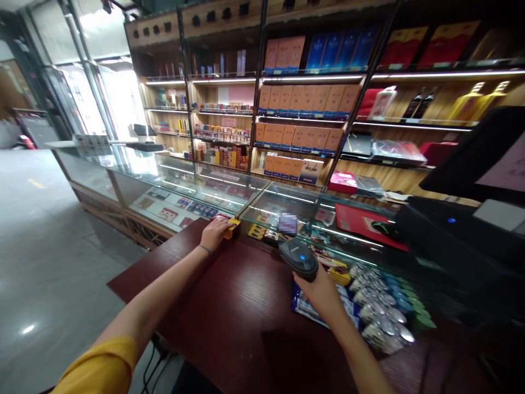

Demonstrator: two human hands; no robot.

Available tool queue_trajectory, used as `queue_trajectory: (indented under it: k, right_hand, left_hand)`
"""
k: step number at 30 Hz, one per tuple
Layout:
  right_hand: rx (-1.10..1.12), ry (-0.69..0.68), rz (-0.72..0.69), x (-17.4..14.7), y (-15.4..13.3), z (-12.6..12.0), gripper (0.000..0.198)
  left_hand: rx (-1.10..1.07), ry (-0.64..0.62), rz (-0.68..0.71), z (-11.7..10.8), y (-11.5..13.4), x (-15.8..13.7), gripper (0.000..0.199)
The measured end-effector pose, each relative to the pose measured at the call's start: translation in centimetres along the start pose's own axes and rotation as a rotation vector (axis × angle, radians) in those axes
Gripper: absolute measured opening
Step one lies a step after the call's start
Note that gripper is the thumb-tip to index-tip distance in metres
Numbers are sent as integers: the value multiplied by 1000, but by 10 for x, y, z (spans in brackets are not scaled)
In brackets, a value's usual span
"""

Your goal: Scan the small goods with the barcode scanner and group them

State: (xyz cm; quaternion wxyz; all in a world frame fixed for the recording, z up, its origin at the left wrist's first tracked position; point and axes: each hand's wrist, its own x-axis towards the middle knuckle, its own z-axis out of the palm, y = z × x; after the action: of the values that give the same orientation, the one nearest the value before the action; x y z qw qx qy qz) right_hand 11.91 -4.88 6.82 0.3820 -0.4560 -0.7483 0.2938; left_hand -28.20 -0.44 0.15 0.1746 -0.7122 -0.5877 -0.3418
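The handheld scanner (299,258) is up over the right part of the desk (241,295), its dark head tilted toward the glass and a small blue light lit on top. The right hand (319,282) is closed around its grip, just behind the head. It should handle as a light, stiff plastic body, a little smooth and easily harmed by a drop, so the grip is the place to take hold, leaving the front face uncovered. At the desk's far edge the left hand (216,231) lies with its fingers bent over a small yellow-and-red pack (232,227); whether they grip it or only rest on it I cannot tell. That pack looks light and likely to crush under a hard squeeze, so its side edges would be best for holding. Beneath and beside the right forearm lie blue packets (304,307), probably soft and slippery, and next to them stand rows of silver-topped containers (383,312), with green-topped ones (416,306) farther right. Beyond the desk runs a glass display case (197,183), with a red mat (363,225) near its right end, and behind it rise lit shelves bearing orange boxes (307,101).
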Motion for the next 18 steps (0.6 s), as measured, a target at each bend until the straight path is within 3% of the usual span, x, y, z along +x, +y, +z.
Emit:
queue_trajectory:
  k: [7,13,18]
  right_hand:
    - [2,-9,31,4,8,1,50]
    - [-3,-21,87,3,6,-1,54]
    - [12,-16,55,5,6,-2,54]
  left_hand:
    - [-39,-51,-12,12,-5,9,34]
    - [-110,-90,-17,10,-7,12,40]
    - [-71,-131,-14,8,-5,13,42]
